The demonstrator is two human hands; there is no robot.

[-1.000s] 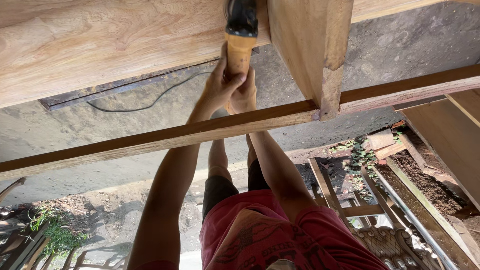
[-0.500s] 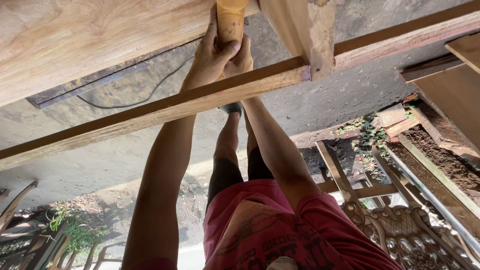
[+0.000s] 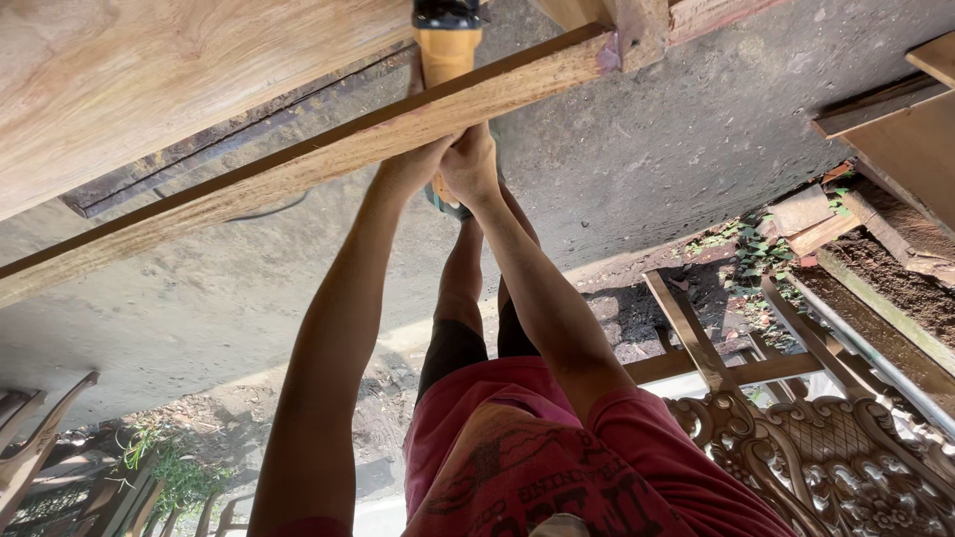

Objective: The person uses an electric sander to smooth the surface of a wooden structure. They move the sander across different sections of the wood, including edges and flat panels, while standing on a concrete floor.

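Nearest, red shorts and a carved wooden panel [image 3: 846,457] lying on the concrete floor [image 3: 647,149]. Both arms stretch out: left hand [image 3: 413,164] and right hand [image 3: 470,164] pressed together, wrapped around the yellow power tool [image 3: 445,50] by its grip. A long wooden rail [image 3: 298,164] crosses over the hands. Beyond, the tool's head sits at the edge of the broad plywood surface [image 3: 149,80].
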